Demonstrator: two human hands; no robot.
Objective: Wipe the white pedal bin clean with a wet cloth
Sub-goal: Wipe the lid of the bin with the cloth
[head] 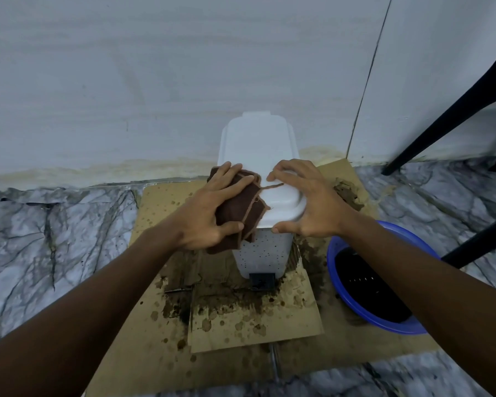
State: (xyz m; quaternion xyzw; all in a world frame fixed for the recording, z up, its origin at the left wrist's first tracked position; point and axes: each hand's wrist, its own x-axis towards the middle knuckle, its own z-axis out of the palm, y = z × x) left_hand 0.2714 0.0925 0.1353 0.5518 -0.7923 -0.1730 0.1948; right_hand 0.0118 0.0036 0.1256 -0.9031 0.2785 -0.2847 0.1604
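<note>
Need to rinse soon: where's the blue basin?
Head view, lower right: the blue basin stands just right of the white bin, at the cardboard's edge.

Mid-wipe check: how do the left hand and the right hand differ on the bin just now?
The left hand holds the brown cloth against the lid; the right hand is bare. The left hand's fingers lie spread, fairly straight; the right hand's arch and grip the lid's corner. Left hand sits at the lid's left front, right hand at its right front. Both touch the pedal bin's closed lid.
</note>
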